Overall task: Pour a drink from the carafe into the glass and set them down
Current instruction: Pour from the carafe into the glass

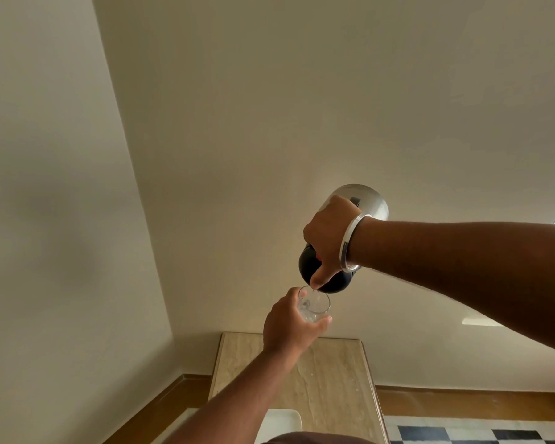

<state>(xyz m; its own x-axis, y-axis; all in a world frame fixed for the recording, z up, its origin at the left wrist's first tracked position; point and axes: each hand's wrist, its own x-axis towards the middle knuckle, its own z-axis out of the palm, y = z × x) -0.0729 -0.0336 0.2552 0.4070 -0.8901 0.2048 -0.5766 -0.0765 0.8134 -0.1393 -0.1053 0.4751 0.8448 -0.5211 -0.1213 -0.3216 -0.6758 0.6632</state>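
Observation:
My right hand (329, 238) grips the handle of a steel carafe (362, 197) with a dark top, tipped steeply so its spout points down. A silver bangle sits on that wrist. Directly below the spout, my left hand (289, 325) holds a small clear glass (314, 304) upright in the air above the table. The carafe's dark lid nearly touches the glass rim, and clear liquid shows inside the glass. My thumb presses at the carafe's lid near the spout.
A beige stone-topped table (334, 373) stands below the hands against a cream wall. A white tray (279, 424) lies at its near edge. A checkered black-and-white floor (481, 432) and wooden skirting (462, 402) lie to the right.

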